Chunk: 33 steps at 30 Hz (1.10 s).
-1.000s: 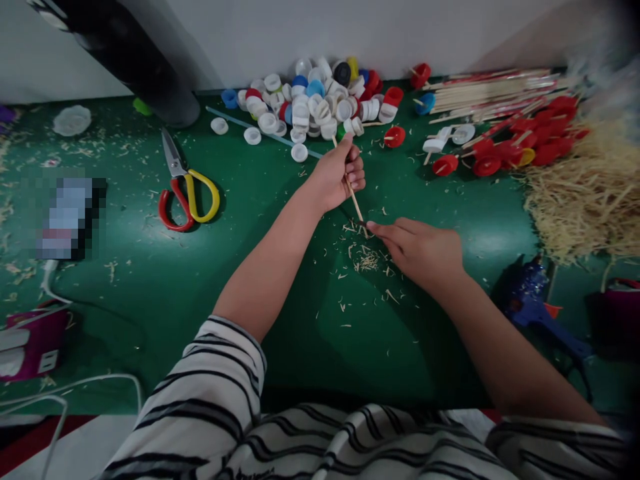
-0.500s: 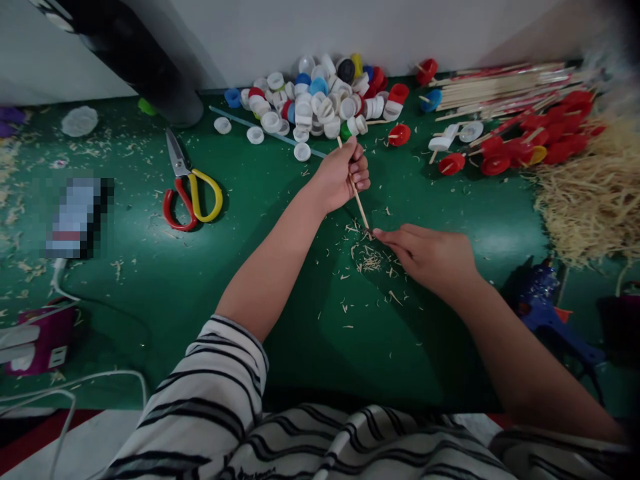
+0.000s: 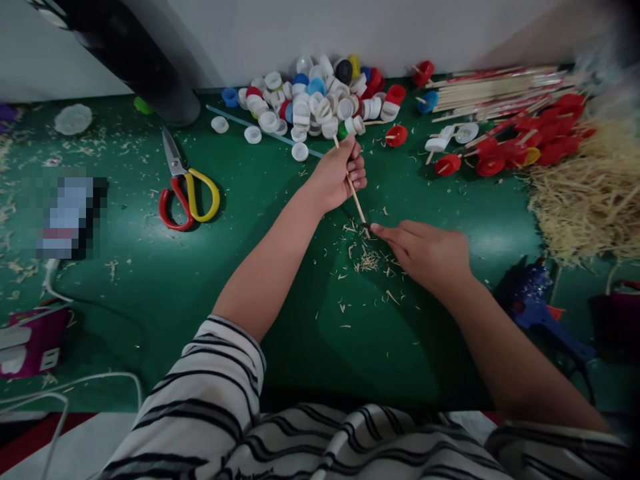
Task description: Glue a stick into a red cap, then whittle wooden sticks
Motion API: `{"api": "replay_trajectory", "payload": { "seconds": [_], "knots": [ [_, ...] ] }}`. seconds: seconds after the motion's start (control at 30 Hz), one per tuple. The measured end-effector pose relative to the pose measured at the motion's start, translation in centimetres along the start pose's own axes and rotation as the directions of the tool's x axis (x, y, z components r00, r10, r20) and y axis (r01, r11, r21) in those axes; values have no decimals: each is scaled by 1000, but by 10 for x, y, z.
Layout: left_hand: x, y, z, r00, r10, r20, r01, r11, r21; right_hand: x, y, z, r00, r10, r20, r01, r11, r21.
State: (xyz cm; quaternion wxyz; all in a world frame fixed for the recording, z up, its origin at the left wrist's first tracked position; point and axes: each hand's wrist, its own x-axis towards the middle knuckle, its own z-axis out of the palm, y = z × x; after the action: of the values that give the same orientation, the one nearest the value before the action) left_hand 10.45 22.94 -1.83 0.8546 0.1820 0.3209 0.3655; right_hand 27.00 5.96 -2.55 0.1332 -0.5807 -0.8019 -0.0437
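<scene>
My left hand (image 3: 341,172) is closed around a thin wooden stick (image 3: 357,200), which slants down toward me with its lower end close to the table. At that lower end, my right hand (image 3: 425,257) pinches a small dark blade (image 3: 367,227) that touches the stick; most of the blade is hidden by the fingers. Beneath the stick lies a little heap of wood shavings (image 3: 369,261), with more curls scattered around it on the green table (image 3: 300,320).
Bottle caps (image 3: 315,107) are piled at the back. Scissors (image 3: 187,193) and a blurred phone (image 3: 70,217) lie left. At right are wooden sticks (image 3: 490,97), red caps on sticks (image 3: 545,137), straw-like shreds (image 3: 585,200) and a blue glue gun (image 3: 540,307). A black cylinder (image 3: 155,73) stands back left.
The blade sits at slightly different place near the stick's lower end. Both hands keep their grips, and the whole view has shifted slightly.
</scene>
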Motion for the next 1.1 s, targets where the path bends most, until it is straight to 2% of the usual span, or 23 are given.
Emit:
{"api": "replay_trajectory", "payload": {
  "seconds": [0.27, 0.63, 0.87, 1.1],
  "knots": [
    [1, -2, -1, 1000, 17, -13, -17, 1000, 15, 1, 5, 1, 997, 29, 76, -35, 997, 72],
    [0, -2, 0, 999, -25, -21, 24, 999, -22, -9, 7, -3, 999, 8, 52, -15, 990, 141],
    [4, 1, -4, 999, 17, -41, -19, 998, -67, -22, 5, -6, 998, -30, 49, 24, 994, 102],
    [4, -1, -5, 999, 41, 18, -42, 999, 4, -2, 8, 0, 999, 34, 10, -35, 996, 87]
  ]
}}
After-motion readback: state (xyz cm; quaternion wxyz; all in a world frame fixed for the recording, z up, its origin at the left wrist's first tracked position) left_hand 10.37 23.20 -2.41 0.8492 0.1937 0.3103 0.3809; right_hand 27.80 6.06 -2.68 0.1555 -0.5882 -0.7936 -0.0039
